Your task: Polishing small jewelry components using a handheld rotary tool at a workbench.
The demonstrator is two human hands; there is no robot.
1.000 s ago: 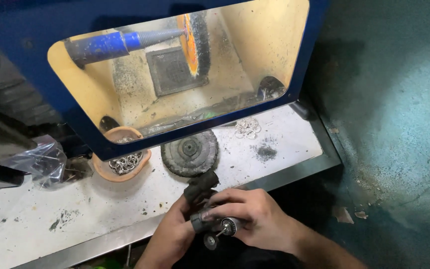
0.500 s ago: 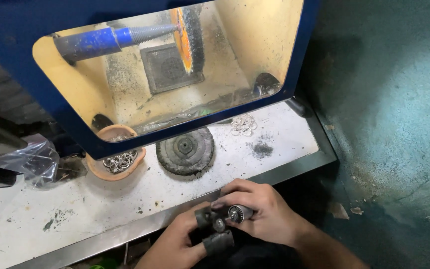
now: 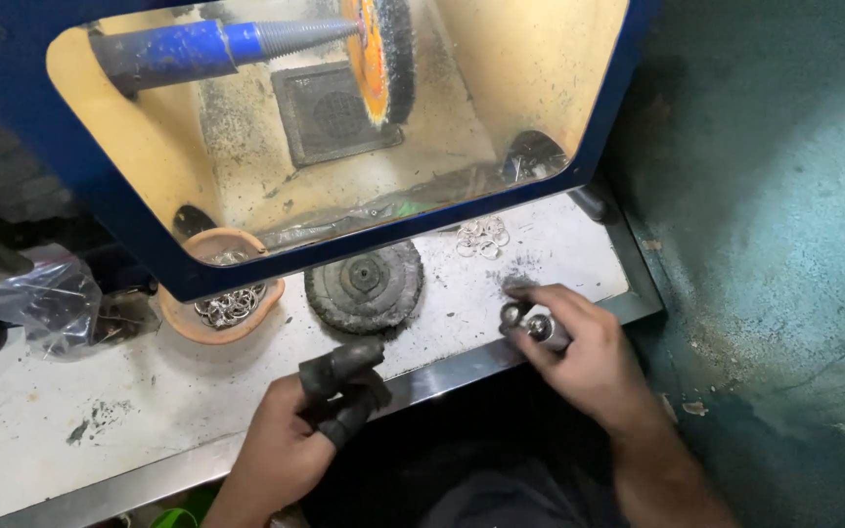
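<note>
My right hand (image 3: 589,357) pinches small shiny metal pieces (image 3: 530,321) over the right part of the white bench (image 3: 100,401), close to its steel front edge. My left hand (image 3: 281,450) rests at the front edge further left. Its thumb and fingers wear dark rubber finger guards (image 3: 344,376) and are curled, with nothing visible in them. A worn black buffing disc (image 3: 364,284) lies flat on the bench between the two hands.
A blue hood houses an orange and black buffing wheel (image 3: 383,54) on a blue spindle (image 3: 188,49). A tan bowl (image 3: 173,313) holds metal rings (image 3: 229,305). Loose rings (image 3: 482,236) lie near the hood. A clear plastic bag (image 3: 31,303) sits at the left.
The hands were together at the front edge on the metal pieces. They have parted: my right hand carried the pieces up and right onto the bench, and my left hand stayed low.
</note>
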